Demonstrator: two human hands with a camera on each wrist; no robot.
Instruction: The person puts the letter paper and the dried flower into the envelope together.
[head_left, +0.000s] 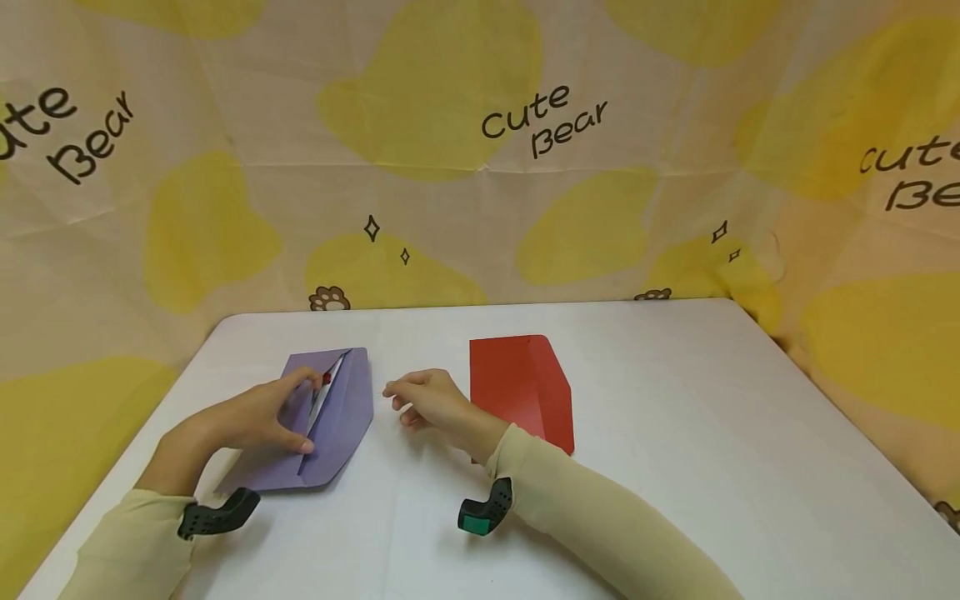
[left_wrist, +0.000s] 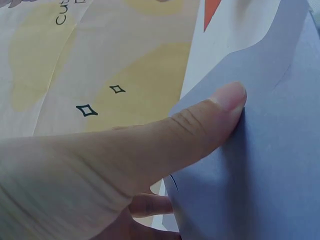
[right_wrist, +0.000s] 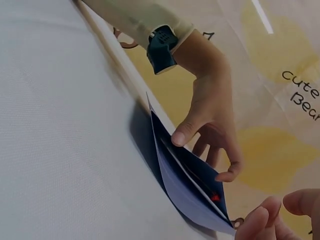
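Note:
A purple envelope (head_left: 343, 433) lies at the left of the white table in the head view, its flap facing right. Its pocket bows apart, and a white card (head_left: 320, 407) with a red spot shows inside. My left hand (head_left: 258, 412) grips the pocket side, thumb toward the near end and fingers toward the far end. The left wrist view has the thumb (left_wrist: 200, 120) on the purple paper, other fingers behind it. Between the two envelopes hovers my right hand (head_left: 435, 404), fingers loosely bent, holding nothing. A red envelope (head_left: 510, 379) lies partly behind the right wrist.
The white table (head_left: 675, 400) reaches back to a cloth backdrop (head_left: 435, 100) with yellow patches and lettering. Dark bands (head_left: 217, 512) with small devices sit on both wrists, over pale sleeves.

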